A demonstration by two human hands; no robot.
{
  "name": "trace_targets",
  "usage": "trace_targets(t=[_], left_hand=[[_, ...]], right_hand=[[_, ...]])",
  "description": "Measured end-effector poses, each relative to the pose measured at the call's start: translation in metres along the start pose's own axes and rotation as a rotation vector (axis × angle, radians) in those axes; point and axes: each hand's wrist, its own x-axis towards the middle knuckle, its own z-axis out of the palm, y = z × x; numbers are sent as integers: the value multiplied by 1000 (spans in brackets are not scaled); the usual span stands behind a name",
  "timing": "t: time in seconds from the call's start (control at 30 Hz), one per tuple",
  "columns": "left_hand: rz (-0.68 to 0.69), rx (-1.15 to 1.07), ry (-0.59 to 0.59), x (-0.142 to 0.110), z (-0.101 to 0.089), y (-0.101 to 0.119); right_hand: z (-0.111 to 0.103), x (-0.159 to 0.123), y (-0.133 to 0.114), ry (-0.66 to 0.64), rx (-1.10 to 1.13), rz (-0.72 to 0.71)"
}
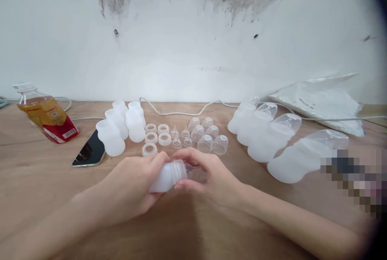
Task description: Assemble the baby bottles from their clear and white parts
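My left hand (140,181) is wrapped round a milky white baby bottle (163,179), which lies tilted with its neck to the right. At the neck is a ribbed pale collar (179,171), and a clear nipple (193,170) sticks out of it. Thumb and fingers of my right hand (208,175) close round the collar from the right. Just beyond my hands lie several loose collar rings (164,139), clear nipples (176,143) and clear dome caps (204,144). Behind my left hand stand several open white bottles (111,141).
Several capped bottles (287,165) stand in a row at right. A drink bottle (50,115) and a phone (90,151) are at left. A white cable (181,113) runs along the wall, near a plastic bag (320,100). A blurred patch covers the right edge.
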Motion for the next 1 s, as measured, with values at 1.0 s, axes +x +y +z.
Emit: trace_targets(t=[1.0], left_hand=[[38,34,30,4,14,-5]], right_hand=[[-20,3,-4,-232,-285,48]])
